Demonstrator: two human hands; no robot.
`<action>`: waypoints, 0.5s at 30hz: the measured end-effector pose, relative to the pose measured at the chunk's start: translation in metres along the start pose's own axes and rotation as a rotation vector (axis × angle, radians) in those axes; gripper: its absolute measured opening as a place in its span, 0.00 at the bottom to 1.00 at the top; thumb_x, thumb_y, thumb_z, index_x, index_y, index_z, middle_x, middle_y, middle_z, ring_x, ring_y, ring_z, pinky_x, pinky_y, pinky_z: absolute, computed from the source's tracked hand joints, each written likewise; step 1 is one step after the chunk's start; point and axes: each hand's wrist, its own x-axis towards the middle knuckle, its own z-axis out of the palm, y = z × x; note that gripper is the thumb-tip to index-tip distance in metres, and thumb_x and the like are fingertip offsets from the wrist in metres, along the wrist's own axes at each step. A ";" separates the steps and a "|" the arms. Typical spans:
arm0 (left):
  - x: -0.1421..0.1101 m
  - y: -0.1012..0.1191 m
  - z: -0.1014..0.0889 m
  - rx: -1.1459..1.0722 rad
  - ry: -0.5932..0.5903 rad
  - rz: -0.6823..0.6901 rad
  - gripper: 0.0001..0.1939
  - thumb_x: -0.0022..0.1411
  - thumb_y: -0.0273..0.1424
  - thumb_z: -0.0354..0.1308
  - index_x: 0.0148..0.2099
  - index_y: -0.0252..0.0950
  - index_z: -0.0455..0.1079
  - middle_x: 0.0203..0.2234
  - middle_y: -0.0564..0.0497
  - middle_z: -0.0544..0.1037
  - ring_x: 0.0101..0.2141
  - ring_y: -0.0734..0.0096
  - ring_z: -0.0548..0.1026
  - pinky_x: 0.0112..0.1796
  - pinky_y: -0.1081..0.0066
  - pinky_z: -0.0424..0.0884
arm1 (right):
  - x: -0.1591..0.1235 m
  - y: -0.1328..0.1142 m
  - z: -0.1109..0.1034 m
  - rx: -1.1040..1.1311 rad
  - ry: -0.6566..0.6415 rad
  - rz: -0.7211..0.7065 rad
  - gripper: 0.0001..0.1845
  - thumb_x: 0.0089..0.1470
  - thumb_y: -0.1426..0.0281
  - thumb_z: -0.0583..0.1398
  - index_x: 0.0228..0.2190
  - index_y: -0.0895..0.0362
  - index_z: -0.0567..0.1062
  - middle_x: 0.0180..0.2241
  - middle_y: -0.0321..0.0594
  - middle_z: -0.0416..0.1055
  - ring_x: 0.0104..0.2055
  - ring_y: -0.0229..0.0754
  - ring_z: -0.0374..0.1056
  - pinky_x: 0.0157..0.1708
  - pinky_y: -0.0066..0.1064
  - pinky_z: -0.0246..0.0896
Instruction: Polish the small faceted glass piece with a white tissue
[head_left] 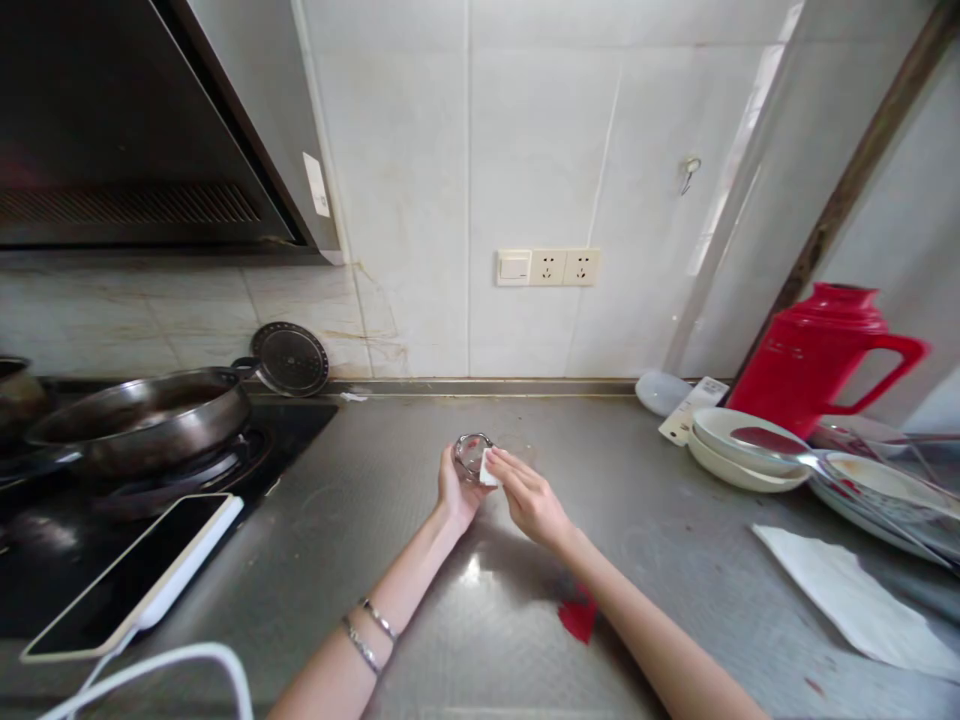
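Over the middle of the steel counter, my left hand is closed around a small clear glass vessel with a round rim; whether it is a cup or a jar I cannot tell. My right hand has its fingers pressed together on a folded white tissue. The tissue touches the near right side of the glass. Just behind my right fingers, a faint clear round object shows on the counter, mostly hidden. A red scrap lies beside my right forearm.
A steel pan sits on the black stove at left, with a charging phone at its near edge. On the right stand a red thermos, stacked bowls and plates. A white paper sheet lies in front.
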 end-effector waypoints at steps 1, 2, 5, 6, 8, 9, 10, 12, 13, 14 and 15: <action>0.000 0.000 0.001 -0.016 -0.008 0.001 0.17 0.62 0.40 0.47 0.39 0.32 0.70 0.23 0.47 0.77 0.21 0.68 0.75 0.21 0.73 0.68 | 0.001 -0.003 0.000 -0.012 -0.015 -0.039 0.28 0.56 0.85 0.46 0.56 0.59 0.62 0.52 0.50 0.69 0.60 0.45 0.58 0.56 0.44 0.62; 0.000 0.000 0.001 -0.031 -0.016 0.001 0.17 0.62 0.40 0.47 0.38 0.32 0.70 0.23 0.47 0.77 0.23 0.68 0.75 0.23 0.72 0.69 | 0.002 -0.007 0.001 -0.022 -0.024 -0.070 0.28 0.55 0.86 0.46 0.56 0.60 0.62 0.52 0.51 0.69 0.60 0.45 0.57 0.56 0.44 0.62; -0.002 -0.003 0.003 -0.033 -0.019 -0.008 0.18 0.62 0.41 0.46 0.36 0.31 0.70 0.22 0.46 0.77 0.26 0.67 0.77 0.28 0.71 0.71 | 0.004 -0.013 0.002 -0.046 -0.030 -0.114 0.28 0.54 0.87 0.46 0.56 0.63 0.62 0.52 0.53 0.69 0.61 0.45 0.57 0.57 0.42 0.62; -0.003 -0.004 0.003 -0.016 -0.012 -0.018 0.19 0.63 0.41 0.47 0.36 0.31 0.71 0.23 0.46 0.77 0.27 0.66 0.77 0.29 0.71 0.71 | 0.004 -0.013 0.002 -0.054 -0.030 -0.119 0.28 0.54 0.87 0.46 0.56 0.63 0.62 0.52 0.53 0.68 0.61 0.45 0.56 0.57 0.42 0.62; -0.005 -0.008 0.004 0.034 -0.005 -0.045 0.19 0.62 0.43 0.48 0.37 0.31 0.71 0.25 0.46 0.78 0.27 0.67 0.77 0.27 0.73 0.70 | 0.004 -0.012 0.001 -0.068 -0.026 -0.127 0.28 0.54 0.86 0.46 0.56 0.64 0.62 0.53 0.55 0.68 0.62 0.46 0.55 0.57 0.42 0.61; -0.006 -0.010 0.005 0.059 -0.010 -0.058 0.20 0.62 0.43 0.49 0.38 0.31 0.71 0.26 0.46 0.78 0.27 0.67 0.77 0.25 0.74 0.69 | 0.005 -0.011 0.000 -0.072 -0.021 -0.132 0.28 0.54 0.86 0.46 0.56 0.65 0.61 0.53 0.55 0.67 0.62 0.46 0.54 0.57 0.43 0.61; -0.007 -0.012 0.005 0.084 -0.021 -0.065 0.20 0.61 0.44 0.50 0.39 0.31 0.71 0.28 0.45 0.78 0.27 0.67 0.77 0.24 0.74 0.68 | 0.005 -0.009 -0.001 -0.077 -0.015 -0.136 0.28 0.54 0.86 0.46 0.56 0.65 0.61 0.53 0.55 0.67 0.62 0.46 0.54 0.57 0.43 0.61; -0.009 -0.015 0.006 0.137 -0.044 -0.058 0.22 0.61 0.45 0.51 0.41 0.30 0.72 0.30 0.45 0.78 0.26 0.69 0.76 0.22 0.75 0.66 | 0.005 -0.005 -0.005 -0.087 -0.004 -0.141 0.29 0.54 0.86 0.45 0.57 0.65 0.61 0.53 0.55 0.67 0.62 0.46 0.54 0.57 0.44 0.61; -0.009 -0.016 0.007 0.170 -0.052 -0.049 0.22 0.61 0.45 0.50 0.43 0.30 0.72 0.31 0.45 0.78 0.25 0.69 0.75 0.21 0.75 0.65 | 0.005 -0.003 -0.007 -0.093 -0.006 -0.138 0.28 0.54 0.86 0.46 0.57 0.64 0.61 0.53 0.55 0.67 0.62 0.46 0.54 0.57 0.44 0.61; -0.009 -0.017 0.007 0.208 -0.056 -0.039 0.23 0.62 0.45 0.50 0.44 0.30 0.71 0.31 0.45 0.78 0.24 0.70 0.75 0.21 0.75 0.65 | 0.006 -0.001 -0.009 -0.101 -0.012 -0.133 0.28 0.55 0.85 0.47 0.57 0.64 0.61 0.53 0.55 0.67 0.62 0.47 0.54 0.57 0.44 0.61; -0.009 -0.018 0.007 0.249 -0.063 -0.032 0.24 0.62 0.45 0.49 0.46 0.30 0.71 0.29 0.46 0.78 0.23 0.69 0.74 0.21 0.74 0.65 | 0.006 0.001 -0.011 -0.109 -0.022 -0.123 0.27 0.56 0.84 0.48 0.57 0.63 0.62 0.53 0.55 0.67 0.62 0.47 0.55 0.56 0.45 0.61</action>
